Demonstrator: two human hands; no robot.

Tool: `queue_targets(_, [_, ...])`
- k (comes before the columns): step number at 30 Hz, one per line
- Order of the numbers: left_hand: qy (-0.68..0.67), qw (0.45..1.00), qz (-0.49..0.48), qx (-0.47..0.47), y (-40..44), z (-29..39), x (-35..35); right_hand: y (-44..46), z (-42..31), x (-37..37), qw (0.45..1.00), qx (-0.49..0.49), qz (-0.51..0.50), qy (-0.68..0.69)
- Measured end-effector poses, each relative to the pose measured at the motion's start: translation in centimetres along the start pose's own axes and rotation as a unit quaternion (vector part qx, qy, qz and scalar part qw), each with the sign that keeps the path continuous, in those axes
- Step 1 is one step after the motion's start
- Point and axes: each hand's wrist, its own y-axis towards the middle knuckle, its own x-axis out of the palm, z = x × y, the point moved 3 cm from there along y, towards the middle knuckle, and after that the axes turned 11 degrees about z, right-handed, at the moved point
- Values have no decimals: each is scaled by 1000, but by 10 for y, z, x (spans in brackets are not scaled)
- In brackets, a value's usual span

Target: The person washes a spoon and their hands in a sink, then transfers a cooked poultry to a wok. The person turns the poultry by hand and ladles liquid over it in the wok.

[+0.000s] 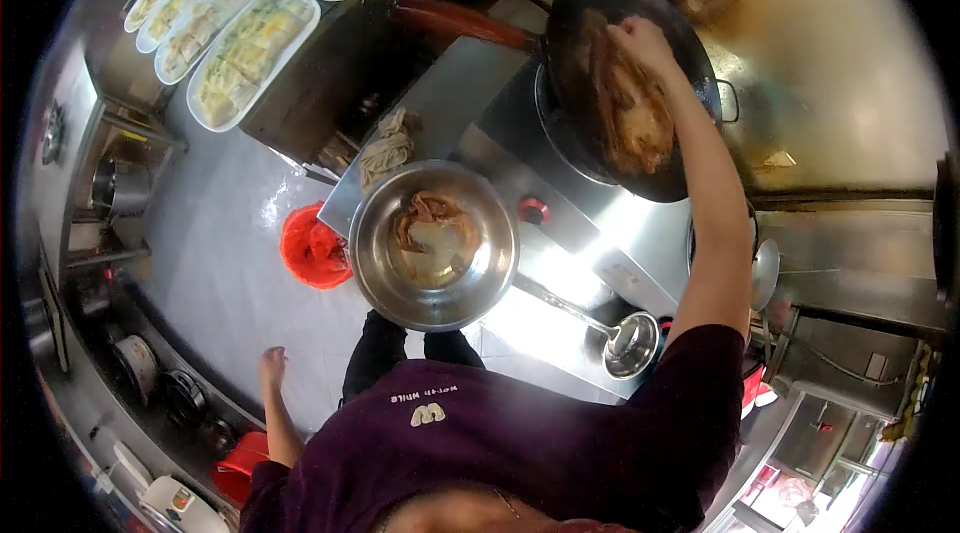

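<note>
Over a dark wok (575, 63) at the upper right, my right hand (645, 43) has its fingers closed on the upper end of the browned food (640, 128), which lies along the inside of the wok. The wok's red handle (465, 21) points left. My left hand (272, 365) hangs low at my left side, small in view, with its fingers not clearly told apart. In front of my body stands a steel bowl (500, 233) with several browned pieces (437, 208) and some liquid.
A ladle (630, 345) lies on the steel counter, right of the bowl. A cloth (388, 146) is behind the bowl. Several plates of food (255, 58) stand at the upper left. A red bin (312, 248) is on the floor; shelves with pots (135, 363) line the left.
</note>
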Motion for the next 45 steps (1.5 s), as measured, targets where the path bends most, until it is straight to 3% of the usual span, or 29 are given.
queue_targets(2, [22, 999, 0, 42, -8, 42, -5, 6, -11, 10, 999, 41, 4, -26])
queue_targets(7, [34, 998, 14, 59, -11, 60, -23, 15, -40, 16, 991, 121, -48, -22])
queue_targets(10, [20, 999, 14, 41, 1, 19, -23, 15, -46, 19, 991, 115, -64, -6])
queue_targets(13, [78, 996, -12, 43, -13, 11, -25, -13, -65, 12, 996, 74, -43, 31])
queue_targets(18, [64, 997, -31, -10, -22, 6, -19, -103, -88, -64, 981, -138, -135, -17])
queue_targets(20, [24, 987, -41, 150, 3, -25, -6, -133, -55, -75, 985, -143, -90, 36])
queue_targets(22, [7, 983, -44, 180, 8, -25, 0, -161, -37, -104, 993, -7, -118, -18])
queue_targets(25, [-16, 997, -44, 59, 7, 11, 6, -180, -18, -108, 995, 68, -74, -25])
queue_targets(28, [23, 994, -47, 93, 21, 23, 15, -181, -58, -100, 998, 46, -9, -32])
queue_targets(29, [111, 982, -44, 144, 17, 37, 14, -178, -65, -90, 1000, 19, 19, -12])
queue_targets(31, [70, 991, -46, 105, 12, 60, 16, -164, -65, -70, 999, -18, 36, -14])
queue_targets(34, [35, 994, -35, 95, 2, 82, 9, -146, -22, -65, 989, 128, 13, -67])
queue_targets(35, [25, 995, -29, 97, 0, 87, 9, -141, 1, -65, 991, 124, 38, -44])
queue_targets(36, [39, 990, -30, 129, 2, 85, 9, -137, 29, -65, 991, 120, 62, -20])
queue_targets(38, [66, 978, -35, 193, 13, 53, 12, -125, 76, -58, 976, 220, -6, -8])
queue_targets(39, [64, 984, -43, 161, 10, 47, 13, -127, 84, -58, 916, 355, -37, 184])
queue_targets(45, [19, 998, -65, 4, -22, 37, 6, -115, 122, -31, 816, 523, -21, 247])
